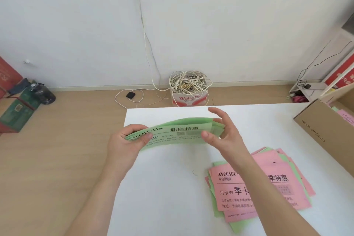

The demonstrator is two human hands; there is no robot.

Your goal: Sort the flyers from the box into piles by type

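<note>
A stack of green flyers is held above the white table, bowed upward in the middle. My left hand grips its left end, thumb on top. My right hand is at its right end with fingers spread; the thumb rests on the top sheet, and the other fingers lie behind the stack's edge. A mixed, messy pile of pink and green flyers lies on the table at the right, a pink one on top, partly hidden by my right forearm. The cardboard box stands open at the table's far right.
On the floor beyond the table stands a small carton full of tangled white cable, with a black adapter and loose cord beside it. Green and red boxes sit at the left wall. A white shelf with red packages is at the right.
</note>
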